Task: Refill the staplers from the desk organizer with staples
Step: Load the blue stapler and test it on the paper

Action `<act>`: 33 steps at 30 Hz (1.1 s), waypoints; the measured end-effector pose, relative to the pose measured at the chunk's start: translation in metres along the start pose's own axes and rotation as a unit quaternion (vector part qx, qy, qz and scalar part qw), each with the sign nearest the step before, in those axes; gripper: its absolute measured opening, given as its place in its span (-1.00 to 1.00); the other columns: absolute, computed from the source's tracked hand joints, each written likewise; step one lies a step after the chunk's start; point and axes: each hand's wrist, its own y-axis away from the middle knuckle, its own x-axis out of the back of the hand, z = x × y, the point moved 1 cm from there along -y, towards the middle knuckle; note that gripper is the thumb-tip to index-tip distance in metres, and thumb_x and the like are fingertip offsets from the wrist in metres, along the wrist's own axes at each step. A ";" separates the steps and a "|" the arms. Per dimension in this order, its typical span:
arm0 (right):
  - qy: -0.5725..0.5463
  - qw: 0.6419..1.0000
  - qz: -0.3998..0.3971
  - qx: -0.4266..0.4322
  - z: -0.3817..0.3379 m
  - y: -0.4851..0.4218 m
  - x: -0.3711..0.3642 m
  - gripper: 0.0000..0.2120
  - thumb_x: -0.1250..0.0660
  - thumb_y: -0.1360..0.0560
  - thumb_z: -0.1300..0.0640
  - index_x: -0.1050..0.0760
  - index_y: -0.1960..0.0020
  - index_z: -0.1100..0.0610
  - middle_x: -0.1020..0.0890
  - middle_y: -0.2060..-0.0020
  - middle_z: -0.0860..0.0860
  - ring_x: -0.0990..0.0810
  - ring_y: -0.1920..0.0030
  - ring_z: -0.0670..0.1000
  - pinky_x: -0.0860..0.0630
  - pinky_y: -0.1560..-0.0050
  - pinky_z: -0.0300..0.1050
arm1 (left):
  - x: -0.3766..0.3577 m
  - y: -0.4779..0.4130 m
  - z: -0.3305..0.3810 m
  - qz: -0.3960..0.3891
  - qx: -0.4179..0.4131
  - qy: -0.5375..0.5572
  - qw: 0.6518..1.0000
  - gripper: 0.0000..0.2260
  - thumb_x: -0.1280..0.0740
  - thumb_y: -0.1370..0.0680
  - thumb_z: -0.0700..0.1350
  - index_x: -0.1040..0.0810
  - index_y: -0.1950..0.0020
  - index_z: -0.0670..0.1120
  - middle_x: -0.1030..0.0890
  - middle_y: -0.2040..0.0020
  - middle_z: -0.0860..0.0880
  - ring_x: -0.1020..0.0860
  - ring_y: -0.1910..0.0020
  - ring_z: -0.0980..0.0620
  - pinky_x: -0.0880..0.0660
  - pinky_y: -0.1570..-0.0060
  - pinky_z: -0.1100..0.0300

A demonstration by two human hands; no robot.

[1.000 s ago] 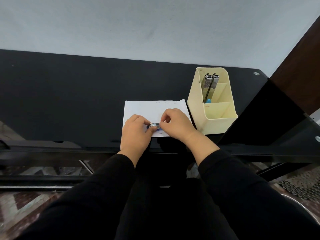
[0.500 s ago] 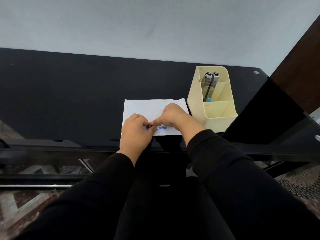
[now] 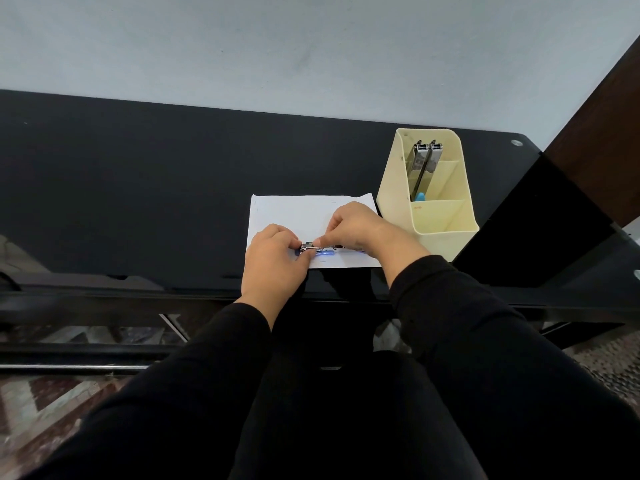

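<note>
Hands (image 3: 273,261) (image 3: 360,226) on stapler (image 3: 320,250); another (image 3: 424,168) in organizer (image 3: 393,206).

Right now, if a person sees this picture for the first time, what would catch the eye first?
Most likely the two hands meeting at the near edge of the black desk: the left hand and the right hand both pinch a small stapler, metal with blue, over a white sheet of paper. Next comes the cream desk organizer just right of the sheet, with two metal staplers standing upright in its back compartment.
</note>
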 end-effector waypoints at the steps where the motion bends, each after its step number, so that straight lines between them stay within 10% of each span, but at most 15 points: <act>1: -0.027 0.999 0.007 0.024 0.003 0.001 0.001 -0.74 -0.42 -0.41 0.06 -0.57 0.05 0.26 -0.56 0.22 0.00 -0.48 0.19 -0.02 -0.47 0.19 -0.18 | 0.000 0.000 0.000 0.001 -0.001 0.000 1.000 -0.86 -0.43 -0.40 -0.07 -0.55 0.21 -0.11 -0.49 0.12 0.07 -0.46 0.02 0.03 -0.43 -0.02 0.14; 11: 0.133 0.962 -0.014 0.236 0.007 0.005 -0.001 -0.82 -0.23 -0.51 0.28 -0.54 0.04 0.05 -0.39 0.13 0.00 -0.44 0.11 0.00 -0.36 0.14 -0.23 | -0.001 0.000 -0.001 0.003 -0.007 -0.019 1.000 -0.87 -0.42 -0.41 -0.06 -0.56 0.22 -0.10 -0.48 0.13 0.09 -0.44 0.05 0.07 -0.33 0.05 0.25; 18: 0.195 0.952 -0.058 0.229 -0.002 0.003 0.000 -0.79 -0.19 -0.52 0.28 -0.52 0.05 0.02 -0.27 0.23 -0.10 -0.33 0.26 -0.16 -0.44 0.57 -0.18 | -0.002 -0.001 -0.001 0.006 -0.007 -0.015 1.000 -0.87 -0.43 -0.41 -0.07 -0.56 0.24 -0.11 -0.48 0.14 0.09 -0.44 0.07 0.07 -0.33 0.07 0.23; 33: 0.200 0.947 -0.112 0.225 -0.008 0.000 0.000 -0.84 -0.11 -0.41 0.18 -0.42 0.18 -0.03 -0.36 0.22 -0.08 -0.49 0.08 0.16 -0.35 0.49 -0.20 | -0.001 0.000 0.000 0.006 -0.006 -0.002 1.000 -0.90 -0.42 -0.40 -0.09 -0.54 0.25 -0.07 -0.48 0.15 0.09 -0.44 0.07 0.06 -0.35 0.07 0.21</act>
